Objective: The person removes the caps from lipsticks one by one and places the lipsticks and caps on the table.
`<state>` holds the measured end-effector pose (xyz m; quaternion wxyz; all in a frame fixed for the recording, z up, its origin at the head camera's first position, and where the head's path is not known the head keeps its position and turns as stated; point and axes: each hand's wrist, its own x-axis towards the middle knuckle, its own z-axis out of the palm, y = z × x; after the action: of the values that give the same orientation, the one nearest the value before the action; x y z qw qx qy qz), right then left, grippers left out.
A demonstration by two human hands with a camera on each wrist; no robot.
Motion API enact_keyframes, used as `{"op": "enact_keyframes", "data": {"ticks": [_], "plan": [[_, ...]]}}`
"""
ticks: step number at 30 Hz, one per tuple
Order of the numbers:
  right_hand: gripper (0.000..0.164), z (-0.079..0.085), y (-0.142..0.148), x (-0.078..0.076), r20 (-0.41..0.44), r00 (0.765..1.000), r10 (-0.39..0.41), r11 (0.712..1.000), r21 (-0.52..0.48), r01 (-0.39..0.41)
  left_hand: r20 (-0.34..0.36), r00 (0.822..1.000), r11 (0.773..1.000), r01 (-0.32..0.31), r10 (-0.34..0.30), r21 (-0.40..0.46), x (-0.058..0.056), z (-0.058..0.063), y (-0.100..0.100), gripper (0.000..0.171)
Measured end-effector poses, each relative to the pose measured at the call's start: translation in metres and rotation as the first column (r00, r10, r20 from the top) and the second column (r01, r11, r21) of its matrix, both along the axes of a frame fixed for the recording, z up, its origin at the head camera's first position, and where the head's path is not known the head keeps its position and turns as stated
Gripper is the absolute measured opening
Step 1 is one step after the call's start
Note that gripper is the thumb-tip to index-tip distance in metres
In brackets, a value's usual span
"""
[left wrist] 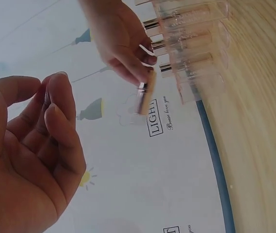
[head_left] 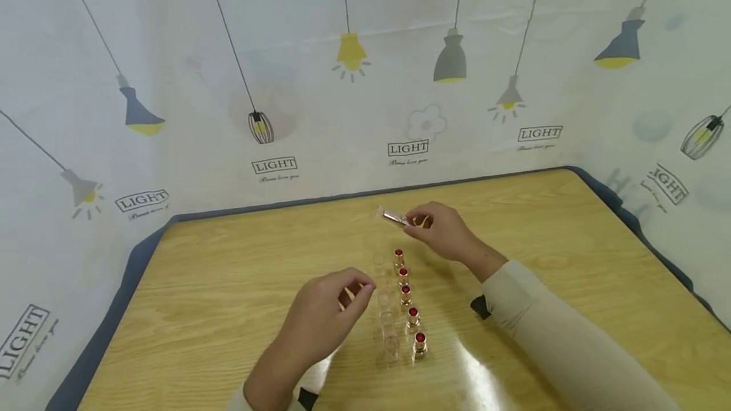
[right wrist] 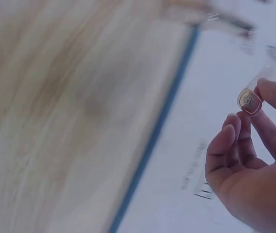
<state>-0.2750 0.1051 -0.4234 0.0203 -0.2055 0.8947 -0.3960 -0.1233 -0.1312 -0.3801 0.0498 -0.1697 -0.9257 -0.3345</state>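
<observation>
My right hand [head_left: 442, 230] pinches a lipstick [head_left: 394, 216] between thumb and fingertips, raised beyond the far end of the row. The lipstick lies nearly level, with a see-through part at its left end; in the right wrist view its gold-rimmed base [right wrist: 249, 102] faces the camera. Several lipsticks [head_left: 413, 317] with dark red tops stand upright in a line on the table. Just left of them runs a row of clear caps [head_left: 391, 346]. Beside these caps hovers my left hand [head_left: 322, 313], fingers loosely bent, thumb and forefinger tips close together, holding nothing visible.
The wood-grain table [head_left: 217, 284] has a dark blue edge along its back and sides. A white wall cover [head_left: 331, 125] printed with hanging lamps rises right behind it. Black bands [head_left: 481, 307] show at both wrists.
</observation>
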Motion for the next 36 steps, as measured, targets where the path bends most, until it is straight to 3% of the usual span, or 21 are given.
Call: {"op": "enact_keyframes", "data": {"ticks": [7,12,18,22,28,33,36], "plan": [[0.015,0.016,0.005,0.043,-0.067,0.996,0.061,0.99,-0.125,-0.069,-0.042,0.999,1.0,-0.014,0.014,0.004,0.006,0.004,0.003,0.011],[0.019,0.02,0.005,0.071,-0.091,0.993,0.073,0.979,-0.184,-0.089,-0.056,0.995,0.995,-0.084,0.087,0.048,0.008,0.007,0.004,0.007],[0.019,0.02,0.003,0.092,-0.106,0.985,0.132,0.964,-0.218,-0.153,0.044,0.986,0.98,-0.162,0.158,0.111,0.009,0.011,0.006,0.038],[0.019,0.02,0.001,0.1,-0.13,0.971,0.202,0.95,-0.215,-0.226,0.038,0.99,0.983,-0.142,0.139,0.12,0.01,0.012,0.007,0.047],[0.02,0.024,0.0,0.11,-0.171,0.955,0.242,0.939,-0.207,-0.275,-0.05,0.995,0.993,-0.081,0.086,0.088,0.011,0.01,0.01,0.035],[0.023,0.026,-0.004,0.118,-0.212,0.937,0.277,0.93,-0.188,-0.317,-0.058,0.997,0.996,-0.045,0.049,0.076,0.013,0.01,0.011,0.028],[0.025,0.026,-0.006,0.122,-0.194,0.938,0.288,0.928,-0.184,-0.323,-0.057,0.998,0.997,-0.017,0.021,0.074,0.013,0.009,0.012,0.024]]}}
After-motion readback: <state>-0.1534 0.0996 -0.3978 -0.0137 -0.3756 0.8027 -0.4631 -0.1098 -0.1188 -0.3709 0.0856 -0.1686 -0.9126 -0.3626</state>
